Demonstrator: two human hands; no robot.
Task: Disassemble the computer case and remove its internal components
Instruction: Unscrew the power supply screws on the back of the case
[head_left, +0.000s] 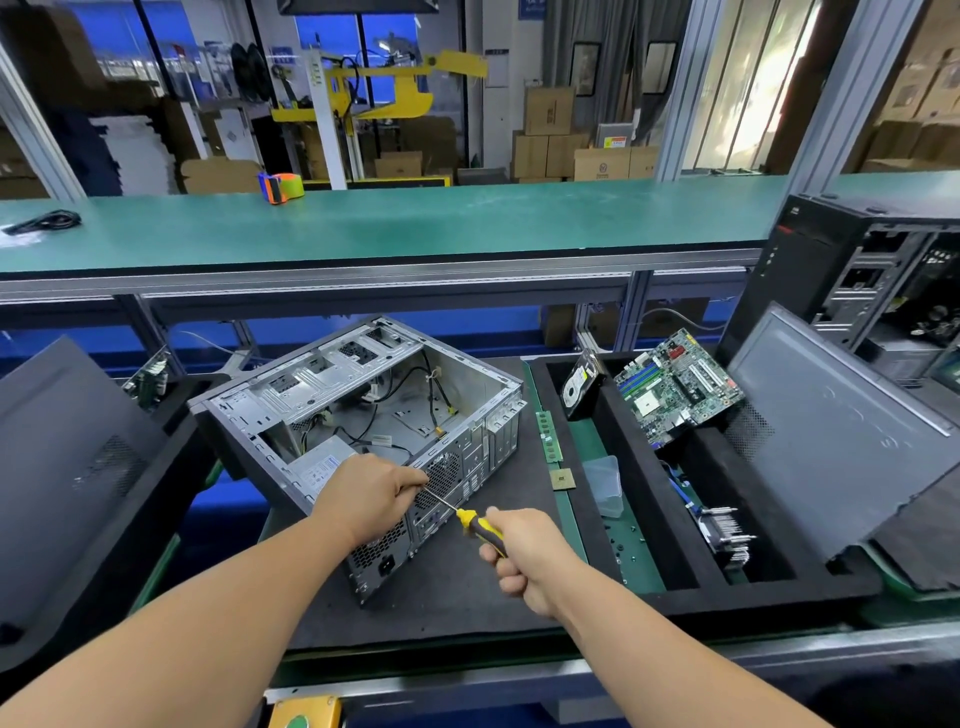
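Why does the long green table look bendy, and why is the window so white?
In the head view, the wide-angle lens bows the green bench and stretches both arms at the edges; daylight overexposes the window at top right; the right hand, screwdriver and computer case at centre look sharp and evenly lit.

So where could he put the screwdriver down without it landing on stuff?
Bare dark mat lies in front of the computer case, toward the table's near edge. The long green shelf behind is mostly bare too, right of the tape dispenser. The black tray on the right is crowded with the motherboard, hard drive and other parts.
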